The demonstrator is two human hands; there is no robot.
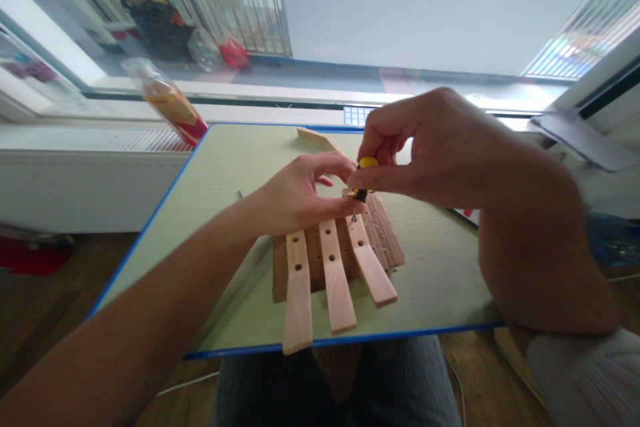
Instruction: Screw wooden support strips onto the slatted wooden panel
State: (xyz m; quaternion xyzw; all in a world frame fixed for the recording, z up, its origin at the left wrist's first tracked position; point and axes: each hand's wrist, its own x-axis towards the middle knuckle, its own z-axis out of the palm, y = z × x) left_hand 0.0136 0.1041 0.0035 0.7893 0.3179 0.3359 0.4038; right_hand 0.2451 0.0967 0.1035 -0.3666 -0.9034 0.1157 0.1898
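A short screwdriver with a yellow and black handle (369,162) stands nearly upright over a screw (355,219) in the rightmost light wooden strip (373,267). My right hand (425,147) pinches the handle from above between thumb and fingers. From the left, my left hand (310,193) closes thumb and forefinger about the handle's black lower end; the exact contact is partly hidden. Two more bent strips, a left one (299,300) and a middle one (339,293), have dark holes and lie alongside. All three rest across a brown wooden board (383,227) dotted with small holes.
The pale green table (425,280) has a blue edge. Another wooden strip (315,138) lies at its far side. Beyond the far left corner leans a bottle (170,103) with a red label. A window and radiator (90,167) stand behind.
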